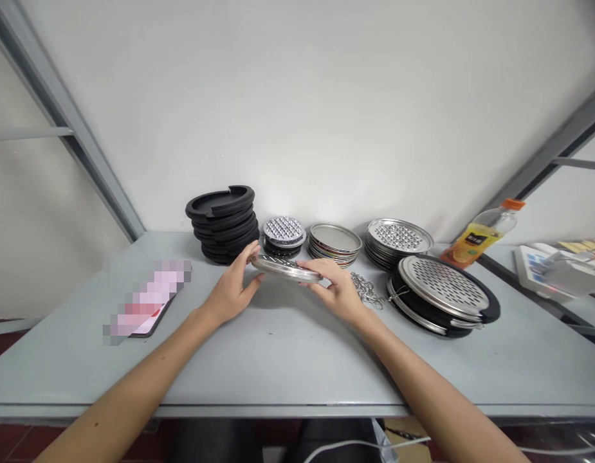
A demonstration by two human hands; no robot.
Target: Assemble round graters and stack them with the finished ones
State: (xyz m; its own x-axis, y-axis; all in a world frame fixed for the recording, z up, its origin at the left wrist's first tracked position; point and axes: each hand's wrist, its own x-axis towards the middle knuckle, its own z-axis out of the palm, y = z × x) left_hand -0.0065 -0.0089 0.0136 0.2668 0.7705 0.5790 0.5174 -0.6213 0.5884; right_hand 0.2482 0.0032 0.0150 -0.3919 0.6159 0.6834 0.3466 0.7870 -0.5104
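Both hands are up over the grey table (287,360), and between them sits a round metal disc (286,268), held level just above the tabletop. The left hand (231,289) pinches its near-left rim, fingers closed on the edge; the right hand (339,290) clamps the right rim the same way. Behind the disc, along the wall, stands a stack of black round bases (223,222), then a small pile of studded metal plates (283,233), a stack of shallow metal pans (334,243) nested one in another, and a stack of perforated discs (398,239). Just beside the right hand lies a heap of metal clips (367,287). Further right, one black base with a perforated disc fitted on it (442,294), and a juice bottle (483,236) leaning behind.
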